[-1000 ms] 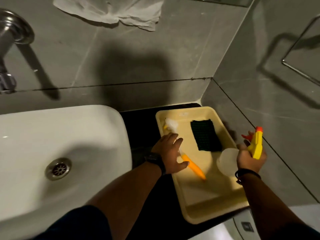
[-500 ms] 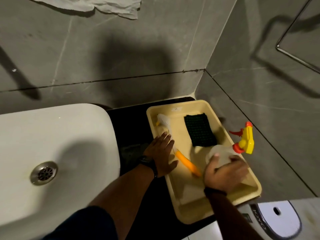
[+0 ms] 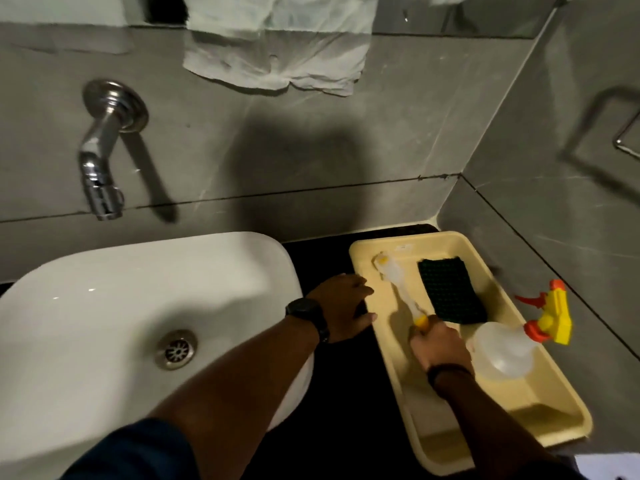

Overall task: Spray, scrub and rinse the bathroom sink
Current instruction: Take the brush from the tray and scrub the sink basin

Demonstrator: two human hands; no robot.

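1. Since half a second ago, the right hand (image 3: 439,344) has let go of the spray bottle (image 3: 504,349) and shifted to the scrub brush (image 3: 403,291) — its fingers are now wrapped around the orange-yellow handle, inside the cream tray (image 3: 550,429).
2. That bottle, clear-bodied with a yellow and orange trigger head, now lies on its side in the tray, just right of the right hand, its head resting over the tray's right rim toward the side wall.
3. Nearest the camera, both forearms reach forward; a dark sleeve (image 3: 131,452) shows on the left arm, and a dark band circles the right wrist.
4. At the tray's left rim rests the left hand (image 3: 341,310), fingers loosely spread and gripping nothing — a black watch (image 3: 306,315) sits on its wrist.
5. Beyond the right hand, the brush's white bristle head points to the tray's far left corner.
6. Right of the brush, a dark green scouring pad (image 3: 450,289) lies flat on the tray floor.
7. Left of the tray, across a strip of black counter, stands the white sink (image 3: 104,306) with its metal drain (image 3: 176,349).
8. Farther back, a chrome tap (image 3: 104,147) juts from the grey tiled wall above the sink.
9. Farthest, a crumpled white cloth (image 3: 273,60) hangs on the wall, above and left of the tray.
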